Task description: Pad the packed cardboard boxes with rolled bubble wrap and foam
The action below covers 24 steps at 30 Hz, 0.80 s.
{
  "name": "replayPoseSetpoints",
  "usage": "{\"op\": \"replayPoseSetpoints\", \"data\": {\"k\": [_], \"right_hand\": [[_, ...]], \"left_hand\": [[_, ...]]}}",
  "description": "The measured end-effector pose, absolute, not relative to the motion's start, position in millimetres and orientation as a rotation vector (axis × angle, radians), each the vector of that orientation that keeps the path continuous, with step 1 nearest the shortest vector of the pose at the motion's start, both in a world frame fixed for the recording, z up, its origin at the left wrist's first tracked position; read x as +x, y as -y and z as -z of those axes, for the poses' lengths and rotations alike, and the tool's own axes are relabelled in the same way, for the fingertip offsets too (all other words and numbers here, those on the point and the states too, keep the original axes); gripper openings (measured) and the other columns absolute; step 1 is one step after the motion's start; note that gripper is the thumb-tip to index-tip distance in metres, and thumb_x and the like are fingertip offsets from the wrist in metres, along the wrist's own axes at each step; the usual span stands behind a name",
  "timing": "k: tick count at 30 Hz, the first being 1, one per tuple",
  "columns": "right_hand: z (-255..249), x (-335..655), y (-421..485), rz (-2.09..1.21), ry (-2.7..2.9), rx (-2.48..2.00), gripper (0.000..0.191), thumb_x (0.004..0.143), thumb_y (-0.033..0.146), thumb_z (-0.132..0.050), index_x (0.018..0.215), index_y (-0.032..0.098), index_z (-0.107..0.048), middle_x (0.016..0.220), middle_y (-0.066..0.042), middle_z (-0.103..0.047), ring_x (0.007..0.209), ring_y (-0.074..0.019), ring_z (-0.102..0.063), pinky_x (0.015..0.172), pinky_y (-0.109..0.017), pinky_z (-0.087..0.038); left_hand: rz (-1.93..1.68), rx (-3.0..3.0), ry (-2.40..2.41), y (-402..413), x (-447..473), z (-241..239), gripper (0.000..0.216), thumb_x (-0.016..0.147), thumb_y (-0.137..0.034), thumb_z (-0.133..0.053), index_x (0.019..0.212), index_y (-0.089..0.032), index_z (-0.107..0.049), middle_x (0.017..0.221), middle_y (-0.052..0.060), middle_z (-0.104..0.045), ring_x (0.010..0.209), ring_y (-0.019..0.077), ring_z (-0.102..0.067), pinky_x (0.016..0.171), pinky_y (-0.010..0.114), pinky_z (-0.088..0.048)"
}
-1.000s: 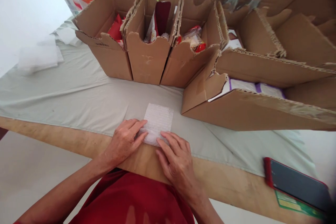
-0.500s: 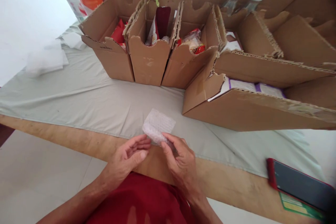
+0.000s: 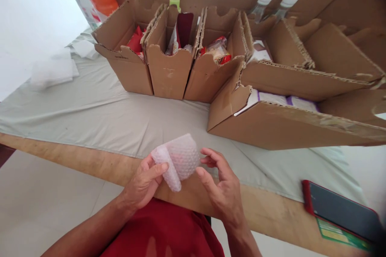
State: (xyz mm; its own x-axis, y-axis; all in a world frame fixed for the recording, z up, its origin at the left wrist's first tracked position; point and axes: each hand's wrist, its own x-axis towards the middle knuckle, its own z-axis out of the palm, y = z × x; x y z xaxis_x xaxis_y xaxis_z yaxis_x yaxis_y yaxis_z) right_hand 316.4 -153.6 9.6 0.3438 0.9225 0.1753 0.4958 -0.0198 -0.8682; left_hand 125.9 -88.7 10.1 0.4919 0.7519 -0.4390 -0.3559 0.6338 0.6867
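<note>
A piece of bubble wrap (image 3: 183, 154), partly rolled up along its left side, is held above the table's front edge. My left hand (image 3: 147, 180) grips the rolled part, thumb on top and fingers beneath. Whether anything lies inside the roll cannot be made out. To the right, my right hand (image 3: 218, 180) is open, its thumb and fingers apart close to the sheet's right edge, holding nothing.
Cardboard bins (image 3: 169, 74) with packets stand along the back, and a long bin (image 3: 289, 128) with white-and-purple packs is at the right. Bubble wrap sheets (image 3: 52, 70) lie at far left. A phone (image 3: 343, 209) rests on a green card at front right.
The bubble wrap has passed from my right hand to my left and turned, its loose part now pointing right. My right hand has let go and moved right, opening.
</note>
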Motion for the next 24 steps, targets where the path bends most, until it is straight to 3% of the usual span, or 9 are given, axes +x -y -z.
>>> {"op": "replayPoseSetpoints", "data": {"k": [3, 6, 10, 13, 15, 17, 20, 24], "right_hand": [[-8.9, 319.4, 142.2, -0.949, 1.157, -1.615, 0.038, 0.088, 0.045, -0.069, 0.118, 0.021, -0.067, 0.100, -0.005, -0.073, 0.088, -0.0202, -0.066, 0.081, -0.033, -0.054], [-10.9, 316.7, 135.5, -1.092, 1.110, -1.602, 0.024, 0.089, 0.044, -0.067, 0.097, 0.021, -0.069, 0.085, -0.002, -0.070, 0.080, -0.0191, -0.062, 0.073, -0.030, -0.050], [-21.0, 320.2, 136.4, -0.791, 1.267, -1.606, 0.020, 0.094, 0.033, -0.064, 0.078, 0.022, -0.064, 0.073, 0.001, -0.061, 0.070, -0.0155, -0.055, 0.066, -0.028, -0.043], [-32.7, 323.4, 135.5, -0.552, 1.526, -1.535, 0.013, 0.094, 0.021, -0.064, 0.081, 0.022, -0.065, 0.076, 0.001, -0.065, 0.075, -0.0159, -0.057, 0.072, -0.029, -0.042], [-40.6, 322.3, 132.1, -0.477, 1.653, -1.484, 0.011, 0.094, 0.016, -0.063, 0.085, 0.022, -0.066, 0.078, 0.001, -0.068, 0.077, -0.0160, -0.059, 0.075, -0.030, -0.042], [-47.1, 320.3, 128.6, -0.425, 1.703, -1.454, 0.011, 0.095, 0.014, -0.063, 0.088, 0.022, -0.067, 0.079, 0.002, -0.068, 0.077, -0.0156, -0.060, 0.075, -0.030, -0.042], [-50.9, 323.8, 130.6, -0.353, 1.628, -1.502, 0.013, 0.096, 0.017, -0.062, 0.084, 0.022, -0.065, 0.075, 0.002, -0.066, 0.071, -0.0142, -0.058, 0.072, -0.028, -0.042], [-37.1, 348.7, 152.0, -0.298, 1.324, -1.765, 0.021, 0.096, 0.031, -0.063, 0.077, 0.022, -0.062, 0.066, 0.004, -0.058, 0.061, -0.0131, -0.055, 0.060, -0.025, -0.043]], "left_hand": [[-0.657, 0.552, -0.752, 92.6, 129.4, -7.9, 0.046, 0.077, -0.037, -0.084, 0.118, -0.019, -0.072, 0.111, 0.010, -0.078, 0.113, 0.0314, -0.070, 0.094, 0.041, -0.056], [-0.604, 0.599, -0.720, 86.3, 126.1, -5.3, 0.050, 0.075, -0.037, -0.083, 0.120, -0.019, -0.072, 0.109, 0.010, -0.077, 0.110, 0.0320, -0.070, 0.093, 0.042, -0.054], [-0.767, 0.860, -0.736, 53.1, 102.9, -14.0, 0.061, 0.079, -0.041, -0.078, 0.136, -0.027, -0.062, 0.127, 0.009, -0.072, 0.120, 0.0292, -0.064, 0.102, 0.041, -0.048], [-0.879, 1.386, -0.834, 27.1, 93.8, -37.3, 0.063, 0.084, -0.035, -0.076, 0.143, -0.031, -0.056, 0.145, 0.007, -0.061, 0.140, 0.0276, -0.049, 0.118, 0.041, -0.034], [-0.730, 1.766, -0.840, 18.2, 101.8, -54.5, 0.062, 0.083, -0.029, -0.077, 0.141, -0.030, -0.058, 0.148, 0.007, -0.058, 0.141, 0.0269, -0.047, 0.120, 0.040, -0.031], [-0.468, 2.025, -0.746, 15.2, 117.4, -65.1, 0.044, 0.083, -0.028, -0.073, 0.127, -0.027, -0.067, 0.132, 0.007, -0.068, 0.129, 0.0261, -0.057, 0.112, 0.037, -0.039], [-0.108, 2.172, -0.699, 13.4, 133.4, -62.5, 0.015, 0.086, -0.026, -0.061, 0.094, -0.021, -0.073, 0.092, 0.004, -0.075, 0.093, 0.0225, -0.067, 0.085, 0.032, -0.048], [0.162, 2.106, -0.911, 0.8, 115.6, -43.9, 0.017, 0.085, -0.026, -0.053, 0.080, -0.019, -0.069, 0.070, -0.001, -0.066, 0.065, 0.0159, -0.060, 0.061, 0.026, -0.040]]}}
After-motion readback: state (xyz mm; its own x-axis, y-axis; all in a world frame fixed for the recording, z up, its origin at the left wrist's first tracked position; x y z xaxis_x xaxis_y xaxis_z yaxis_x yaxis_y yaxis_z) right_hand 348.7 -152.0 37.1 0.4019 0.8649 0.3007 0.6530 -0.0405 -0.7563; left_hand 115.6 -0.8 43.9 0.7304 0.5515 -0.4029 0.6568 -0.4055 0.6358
